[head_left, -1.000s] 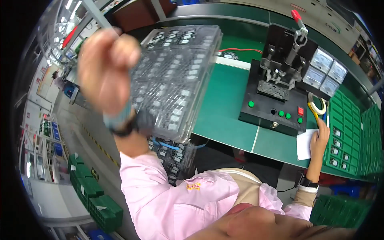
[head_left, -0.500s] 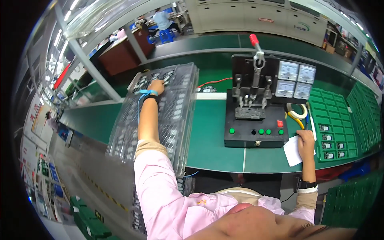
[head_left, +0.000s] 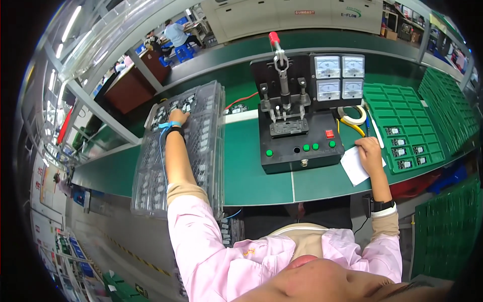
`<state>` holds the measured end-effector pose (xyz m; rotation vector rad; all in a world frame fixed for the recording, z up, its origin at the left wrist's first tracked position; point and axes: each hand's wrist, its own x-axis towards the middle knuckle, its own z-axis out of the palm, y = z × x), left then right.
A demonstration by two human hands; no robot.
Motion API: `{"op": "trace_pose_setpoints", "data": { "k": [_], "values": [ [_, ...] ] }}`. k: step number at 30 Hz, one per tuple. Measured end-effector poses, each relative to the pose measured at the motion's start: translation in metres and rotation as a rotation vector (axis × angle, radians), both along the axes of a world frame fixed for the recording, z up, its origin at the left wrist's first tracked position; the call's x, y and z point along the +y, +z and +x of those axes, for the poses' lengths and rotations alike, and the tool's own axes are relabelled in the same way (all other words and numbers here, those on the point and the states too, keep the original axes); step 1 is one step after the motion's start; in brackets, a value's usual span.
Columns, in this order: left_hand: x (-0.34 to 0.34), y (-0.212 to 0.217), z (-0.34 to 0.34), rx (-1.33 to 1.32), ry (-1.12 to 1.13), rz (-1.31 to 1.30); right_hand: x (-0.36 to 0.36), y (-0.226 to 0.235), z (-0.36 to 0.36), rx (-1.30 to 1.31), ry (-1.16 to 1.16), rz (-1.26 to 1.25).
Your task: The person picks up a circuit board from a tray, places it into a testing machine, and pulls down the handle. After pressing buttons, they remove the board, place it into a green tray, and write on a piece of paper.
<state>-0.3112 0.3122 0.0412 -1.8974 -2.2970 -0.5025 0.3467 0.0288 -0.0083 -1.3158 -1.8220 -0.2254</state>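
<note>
My left hand (head_left: 178, 117), wearing a blue wrist strap (head_left: 169, 125), reaches to the far part of a clear plastic tray stack (head_left: 214, 146) on the left. Its fingers are curled down among small circuit boards (head_left: 188, 103); the fingertips are hidden, so I cannot make out what they pinch. On the right, my right hand (head_left: 371, 153) rests with curled fingers at the upper edge of a white sheet of paper (head_left: 355, 167). Nothing shows in it. Between my hands stands a black test fixture (head_left: 302, 158) with a red-tipped lever (head_left: 274, 39) and a row of green buttons.
A green compartment tray (head_left: 420, 118) at right holds several small boards in its near cells. More green trays (head_left: 450, 108) lie beyond it. Tape (head_left: 354, 116), a yellow-handled tool (head_left: 352, 127) and a white pen-like stick (head_left: 375, 128) lie beside the fixture. People sit working far off.
The view has shifted, so the fixture and trays appear further left. My left hand stays over the boards in the clear tray. My right hand stays by the paper, with its fingers curled.
</note>
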Motion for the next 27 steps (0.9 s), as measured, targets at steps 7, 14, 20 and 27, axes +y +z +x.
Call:
{"op": "trace_pose_setpoints", "data": {
  "k": [7,14,20,27],
  "values": [
    [0.009,-0.009,-0.039,0.192,0.067,0.026,-0.003,-0.007,-0.002,0.059,0.044,0.023],
    [0.021,-0.018,-0.028,0.092,-0.056,0.068,-0.003,-0.005,0.001,0.034,-0.084,0.12],
    [0.006,-0.005,0.016,0.091,-0.072,0.062,-0.003,-0.002,0.015,0.263,-0.279,0.262],
    [-0.008,0.003,0.011,0.182,-0.036,0.175,-0.009,-0.003,0.017,0.331,-0.308,0.258]
  ]
}}
